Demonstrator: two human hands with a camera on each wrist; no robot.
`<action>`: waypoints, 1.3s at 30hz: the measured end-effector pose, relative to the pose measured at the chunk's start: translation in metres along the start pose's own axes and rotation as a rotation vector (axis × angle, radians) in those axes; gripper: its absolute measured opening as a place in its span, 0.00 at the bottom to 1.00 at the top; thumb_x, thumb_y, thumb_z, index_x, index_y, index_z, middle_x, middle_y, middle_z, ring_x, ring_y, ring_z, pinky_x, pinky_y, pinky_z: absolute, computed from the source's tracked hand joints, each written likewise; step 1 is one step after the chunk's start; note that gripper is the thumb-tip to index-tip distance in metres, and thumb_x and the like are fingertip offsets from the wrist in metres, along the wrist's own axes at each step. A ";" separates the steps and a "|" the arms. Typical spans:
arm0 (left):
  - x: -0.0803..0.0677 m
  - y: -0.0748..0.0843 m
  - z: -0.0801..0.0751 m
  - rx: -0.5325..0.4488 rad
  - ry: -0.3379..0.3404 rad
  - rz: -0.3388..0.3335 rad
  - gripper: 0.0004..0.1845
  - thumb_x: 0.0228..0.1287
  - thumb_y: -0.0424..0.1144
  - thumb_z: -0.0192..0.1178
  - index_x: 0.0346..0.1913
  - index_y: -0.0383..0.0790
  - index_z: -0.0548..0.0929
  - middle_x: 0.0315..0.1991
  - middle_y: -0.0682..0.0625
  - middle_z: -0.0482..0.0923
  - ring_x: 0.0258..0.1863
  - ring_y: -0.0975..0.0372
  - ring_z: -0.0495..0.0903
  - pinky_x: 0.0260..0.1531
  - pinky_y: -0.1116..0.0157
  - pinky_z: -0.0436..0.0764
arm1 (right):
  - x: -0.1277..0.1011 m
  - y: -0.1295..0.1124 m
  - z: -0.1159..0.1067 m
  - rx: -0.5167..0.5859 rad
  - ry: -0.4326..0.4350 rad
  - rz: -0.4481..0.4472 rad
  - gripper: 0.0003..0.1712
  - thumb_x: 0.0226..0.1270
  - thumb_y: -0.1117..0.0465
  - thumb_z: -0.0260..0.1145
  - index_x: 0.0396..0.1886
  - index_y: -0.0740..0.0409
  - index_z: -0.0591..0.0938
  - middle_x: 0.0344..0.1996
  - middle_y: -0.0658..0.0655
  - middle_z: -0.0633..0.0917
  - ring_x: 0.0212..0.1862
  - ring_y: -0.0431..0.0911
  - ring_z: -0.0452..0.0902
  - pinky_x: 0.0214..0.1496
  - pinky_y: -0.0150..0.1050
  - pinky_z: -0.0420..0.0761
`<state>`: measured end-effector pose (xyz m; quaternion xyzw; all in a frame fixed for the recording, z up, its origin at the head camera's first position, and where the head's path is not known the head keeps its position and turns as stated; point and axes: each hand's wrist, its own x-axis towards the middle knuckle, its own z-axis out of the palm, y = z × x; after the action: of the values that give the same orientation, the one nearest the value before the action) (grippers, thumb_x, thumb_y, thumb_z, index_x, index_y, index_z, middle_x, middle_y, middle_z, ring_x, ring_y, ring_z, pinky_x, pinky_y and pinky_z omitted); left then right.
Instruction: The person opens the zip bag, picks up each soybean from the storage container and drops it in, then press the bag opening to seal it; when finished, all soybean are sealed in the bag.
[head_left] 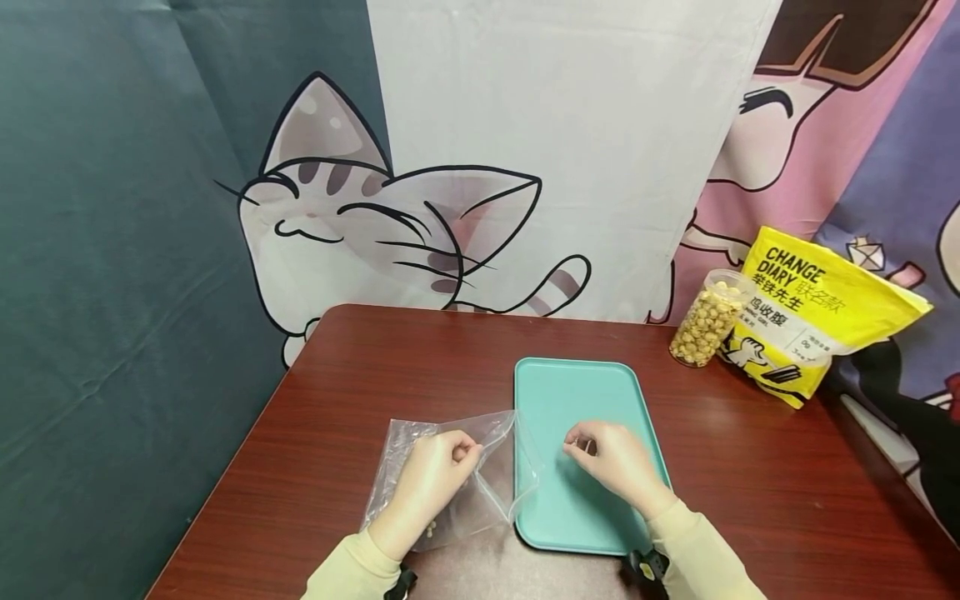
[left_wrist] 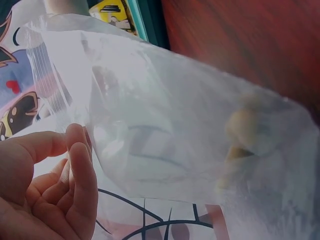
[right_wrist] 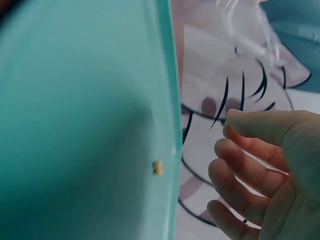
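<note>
The left hand [head_left: 429,483] pinches the rim of a clear plastic zip bag [head_left: 457,479] lying on the dark red desk [head_left: 337,392]. The right hand [head_left: 611,460], fingers loosely curled and empty, hovers over the teal rectangular tray [head_left: 577,392] just beside the bag.

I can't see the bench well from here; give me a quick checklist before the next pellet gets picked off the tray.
1. Left hand grips the clear bag at its mouth: ok.
2. Bag mouth open: cannot tell.
3. Right hand over the teal tray: ok.
4. Right fingers hold nothing in the wrist view: ok.
5. Pellet lies on the tray: ok.
6. Jar and yellow pouch stand clear of the tray: ok.
</note>
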<state>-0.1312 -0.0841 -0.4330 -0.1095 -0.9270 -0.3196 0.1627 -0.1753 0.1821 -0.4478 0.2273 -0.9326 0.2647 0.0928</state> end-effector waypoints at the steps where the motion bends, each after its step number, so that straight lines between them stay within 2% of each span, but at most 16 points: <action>1: 0.000 0.000 0.000 0.001 0.000 0.002 0.05 0.57 0.39 0.64 0.25 0.45 0.83 0.14 0.62 0.74 0.14 0.76 0.66 0.19 0.75 0.69 | -0.001 -0.004 -0.001 -0.002 0.001 -0.008 0.04 0.55 0.59 0.72 0.26 0.46 0.83 0.19 0.36 0.75 0.23 0.30 0.67 0.27 0.30 0.69; 11: -0.001 0.002 0.000 -0.026 -0.013 0.005 0.05 0.57 0.38 0.64 0.25 0.44 0.83 0.13 0.62 0.72 0.13 0.76 0.65 0.19 0.75 0.69 | -0.005 -0.036 -0.005 0.058 0.009 -0.111 0.02 0.58 0.57 0.70 0.28 0.44 0.84 0.22 0.36 0.78 0.26 0.29 0.70 0.28 0.29 0.71; 16: -0.001 0.002 0.000 -0.028 -0.017 0.002 0.05 0.57 0.38 0.64 0.26 0.44 0.83 0.13 0.62 0.72 0.13 0.76 0.64 0.19 0.75 0.68 | -0.003 -0.045 -0.004 0.068 0.002 -0.154 0.05 0.56 0.59 0.71 0.28 0.43 0.83 0.22 0.36 0.77 0.26 0.31 0.71 0.29 0.28 0.71; 21: -0.001 0.002 0.000 -0.024 -0.022 0.001 0.05 0.58 0.38 0.64 0.26 0.44 0.83 0.13 0.62 0.72 0.13 0.76 0.65 0.19 0.74 0.69 | -0.002 -0.048 0.001 0.073 -0.011 -0.172 0.04 0.56 0.59 0.71 0.28 0.45 0.83 0.22 0.36 0.77 0.25 0.33 0.73 0.28 0.28 0.71; 25: -0.001 0.002 0.000 -0.023 -0.019 0.003 0.05 0.57 0.38 0.64 0.26 0.44 0.83 0.14 0.61 0.74 0.13 0.76 0.66 0.19 0.74 0.69 | -0.002 -0.047 0.005 0.081 -0.009 -0.174 0.03 0.55 0.58 0.72 0.28 0.46 0.84 0.22 0.37 0.77 0.25 0.31 0.71 0.28 0.28 0.71; 29: -0.001 0.002 0.000 -0.023 -0.014 0.010 0.05 0.57 0.38 0.64 0.25 0.43 0.83 0.14 0.61 0.75 0.13 0.76 0.66 0.19 0.74 0.69 | -0.002 -0.049 0.004 0.077 -0.007 -0.169 0.05 0.54 0.59 0.73 0.28 0.45 0.84 0.22 0.37 0.78 0.25 0.29 0.70 0.28 0.28 0.72; 39: -0.001 0.001 0.003 -0.021 -0.012 0.019 0.05 0.57 0.38 0.64 0.25 0.44 0.83 0.14 0.61 0.74 0.13 0.76 0.66 0.19 0.74 0.69 | -0.003 -0.047 0.002 0.086 -0.004 -0.170 0.02 0.57 0.58 0.70 0.28 0.47 0.84 0.23 0.38 0.79 0.26 0.29 0.70 0.29 0.28 0.72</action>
<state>-0.1301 -0.0816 -0.4348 -0.1219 -0.9234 -0.3273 0.1590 -0.1502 0.1465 -0.4286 0.3101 -0.8978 0.2952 0.1032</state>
